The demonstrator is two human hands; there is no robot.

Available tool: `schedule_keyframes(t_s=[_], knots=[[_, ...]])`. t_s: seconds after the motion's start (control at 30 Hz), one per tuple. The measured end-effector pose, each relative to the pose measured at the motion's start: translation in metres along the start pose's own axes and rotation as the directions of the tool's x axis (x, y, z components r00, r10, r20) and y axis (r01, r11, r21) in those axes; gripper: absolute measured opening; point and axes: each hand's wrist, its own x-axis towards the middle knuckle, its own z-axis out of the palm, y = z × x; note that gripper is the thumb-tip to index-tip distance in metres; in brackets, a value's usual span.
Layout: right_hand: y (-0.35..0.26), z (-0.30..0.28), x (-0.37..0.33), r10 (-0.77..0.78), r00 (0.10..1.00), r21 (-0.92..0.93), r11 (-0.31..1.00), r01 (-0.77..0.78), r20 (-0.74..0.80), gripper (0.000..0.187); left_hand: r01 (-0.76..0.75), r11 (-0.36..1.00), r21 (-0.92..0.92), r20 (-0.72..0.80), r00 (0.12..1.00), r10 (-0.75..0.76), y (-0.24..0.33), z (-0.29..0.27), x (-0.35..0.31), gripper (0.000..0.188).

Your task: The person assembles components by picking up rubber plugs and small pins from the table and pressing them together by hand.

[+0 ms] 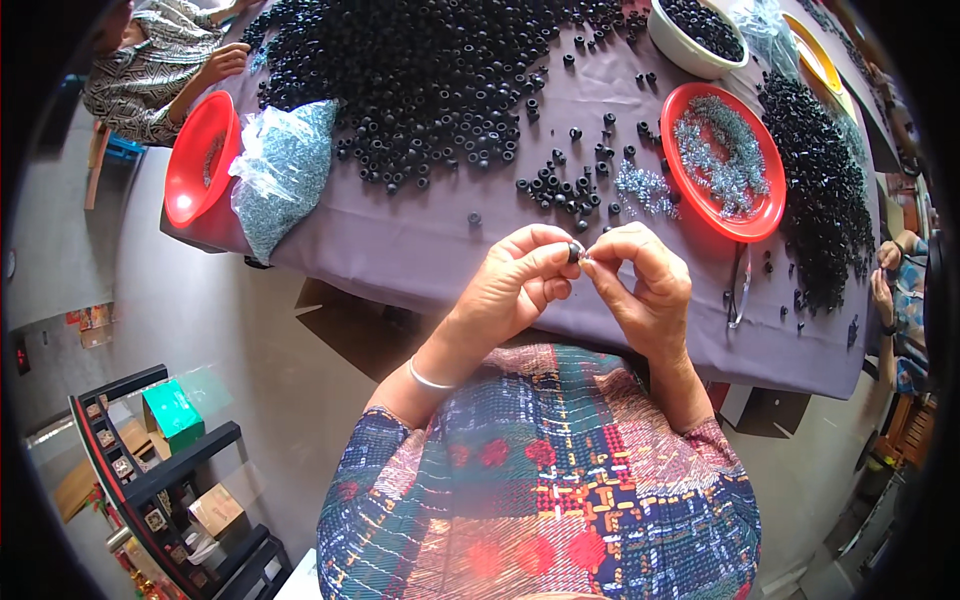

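Over the table's near edge, my left hand (520, 275) pinches a small black bead-like piece (574, 254) between thumb and fingertips. Close against it, my right hand (645, 280) is closed, its thumb and forefinger pinching a tiny clear, silvery piece (586, 258) at the black piece's side. The two hands nearly touch. Just beyond them lie a loose cluster of black pieces (556, 188) and a small heap of clear, silvery pieces (645, 188). More such silvery pieces fill part of a red plate (672, 160) to the right.
A large heap of black pieces (430, 80) covers the far table, with another (820, 190) at right. A plastic bag (285, 180) and red bowl (187, 190) stand left; a white basin (690, 63) is far right. A slim metal tool (740, 290) lies nearby. Other people (150, 80) sit at both sides.
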Motion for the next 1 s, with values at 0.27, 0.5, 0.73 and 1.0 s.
schedule_keyframes(t_s=[0.27,0.5,0.73,1.0], knots=[[-0.010,-0.008,0.010,-0.051,0.999,-0.018,0.999,0.051,0.001,0.017,-0.033,0.999,0.002,0.012,0.999,0.033,0.007,0.021,0.002,0.014],[-0.008,-0.023,0.011,0.138,0.976,0.202,0.964,-0.170,0.167,0.017,-0.046,0.997,0.060,0.096,0.995,0.040,0.006,0.016,0.000,0.015],[0.006,-0.036,0.006,0.386,0.769,0.371,0.708,-0.601,0.509,0.020,0.172,0.971,0.168,0.068,0.980,-0.185,0.000,0.014,-0.008,0.016],[0.047,-0.027,0.047,0.280,0.960,-0.238,0.934,-0.268,0.018,0.006,0.206,0.979,0.008,0.114,0.972,-0.205,0.003,0.012,-0.011,0.014]])
